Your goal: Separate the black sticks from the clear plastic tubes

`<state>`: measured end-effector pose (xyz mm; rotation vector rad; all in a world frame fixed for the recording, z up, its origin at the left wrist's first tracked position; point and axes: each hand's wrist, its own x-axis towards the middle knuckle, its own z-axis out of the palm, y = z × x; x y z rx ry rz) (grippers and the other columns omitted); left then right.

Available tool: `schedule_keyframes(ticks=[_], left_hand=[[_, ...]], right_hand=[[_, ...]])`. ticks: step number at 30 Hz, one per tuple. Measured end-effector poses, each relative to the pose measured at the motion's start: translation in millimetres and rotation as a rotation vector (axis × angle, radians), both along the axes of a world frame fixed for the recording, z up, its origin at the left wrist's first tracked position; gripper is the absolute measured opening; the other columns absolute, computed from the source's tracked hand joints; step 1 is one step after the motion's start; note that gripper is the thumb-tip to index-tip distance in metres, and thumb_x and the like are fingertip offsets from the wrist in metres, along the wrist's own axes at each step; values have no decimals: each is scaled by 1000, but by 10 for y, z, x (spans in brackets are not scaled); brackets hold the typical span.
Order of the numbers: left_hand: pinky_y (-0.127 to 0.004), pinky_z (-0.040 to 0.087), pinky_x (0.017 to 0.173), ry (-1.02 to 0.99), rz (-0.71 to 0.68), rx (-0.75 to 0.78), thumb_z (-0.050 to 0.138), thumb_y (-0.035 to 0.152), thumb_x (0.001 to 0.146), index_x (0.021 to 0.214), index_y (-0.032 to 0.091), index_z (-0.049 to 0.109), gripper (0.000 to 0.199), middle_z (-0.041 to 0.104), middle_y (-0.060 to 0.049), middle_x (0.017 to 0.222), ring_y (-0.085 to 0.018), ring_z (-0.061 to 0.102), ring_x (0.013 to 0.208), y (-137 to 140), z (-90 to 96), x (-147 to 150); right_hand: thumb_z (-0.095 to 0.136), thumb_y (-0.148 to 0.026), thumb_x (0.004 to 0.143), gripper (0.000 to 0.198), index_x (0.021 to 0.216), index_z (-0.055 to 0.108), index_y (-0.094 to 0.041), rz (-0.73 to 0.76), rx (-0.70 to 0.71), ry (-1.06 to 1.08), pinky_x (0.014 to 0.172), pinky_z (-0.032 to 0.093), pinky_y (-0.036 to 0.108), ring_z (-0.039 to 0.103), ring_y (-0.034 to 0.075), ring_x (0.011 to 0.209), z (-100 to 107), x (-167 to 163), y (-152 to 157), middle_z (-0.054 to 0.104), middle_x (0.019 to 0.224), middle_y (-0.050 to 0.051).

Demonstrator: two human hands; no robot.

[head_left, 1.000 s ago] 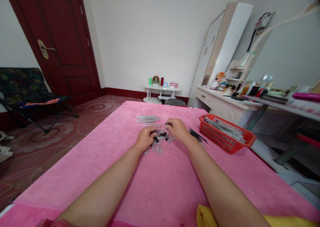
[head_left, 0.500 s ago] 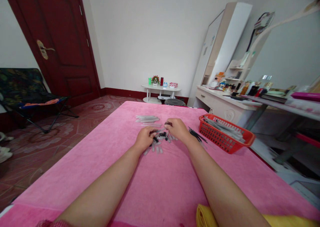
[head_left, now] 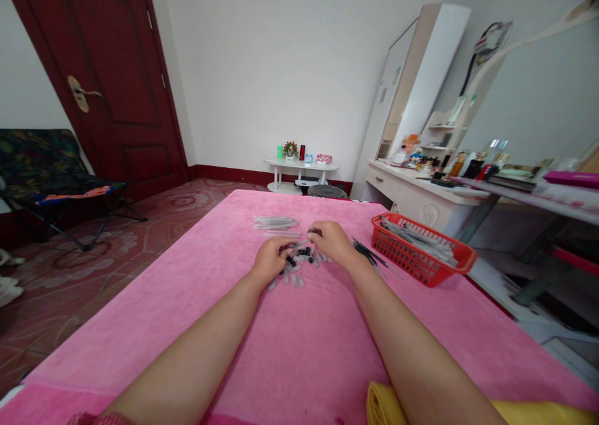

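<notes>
My left hand [head_left: 270, 258] is closed in a pinch over a translucent tube [head_left: 300, 244] that looks like a pen barrel, pointing toward my right hand. My right hand [head_left: 333, 241] is closed too, thumb and fingertips pressed together; what is between them is too small to make out. Below and between the hands lie small black pieces [head_left: 306, 251] and short clear caps [head_left: 287, 276], scattered on a pink cloth [head_left: 299, 337]. Beyond them rests a stack of translucent tubes [head_left: 275, 223]. Thin black rods [head_left: 369, 251], like pen refills, lie right of my right hand.
A red plastic basket [head_left: 402, 264] holding long grey-clear sticks [head_left: 423, 244] stands at the right edge of the table. Folded yellow fabric [head_left: 386, 405] lies near my right forearm. A folding chair [head_left: 51, 169] is at left, a cluttered dresser [head_left: 412, 185] at right.
Both hands stay almost in place over the small pieces, with only slight finger movement. The view has shifted a little.
</notes>
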<state>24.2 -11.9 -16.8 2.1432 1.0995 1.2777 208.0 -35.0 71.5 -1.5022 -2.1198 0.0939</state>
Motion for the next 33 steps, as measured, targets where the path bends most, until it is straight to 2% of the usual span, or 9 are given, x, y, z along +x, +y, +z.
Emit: schedule_keyframes(ticks=[7, 12, 33], left_hand=[[-32, 49, 89, 60, 38, -13, 57, 10, 77, 106, 20, 70, 33, 71, -5, 103, -19, 63, 97, -39, 53, -8], [-31, 49, 88, 64, 14, -29, 56, 11, 78, 107, 20, 69, 33, 70, -6, 106, -19, 63, 98, -50, 61, -4], [-27, 50, 78, 65, -28, -46, 54, 10, 77, 102, 18, 70, 30, 71, -4, 93, -17, 63, 85, -92, 116, 6]], right_hand=[[56, -22, 79, 14, 81, 70, -19, -16, -16, 3, 63, 38, 21, 60, 14, 71, 56, -11, -51, 71, 80, 4], [55, -21, 80, 14, 80, 70, -19, -33, -8, 6, 63, 38, 21, 59, 13, 71, 70, -11, -61, 71, 79, 4], [58, -25, 79, 13, 79, 70, -19, -27, 0, -1, 60, 36, 22, 57, 13, 66, 37, 17, -24, 70, 77, 3]])
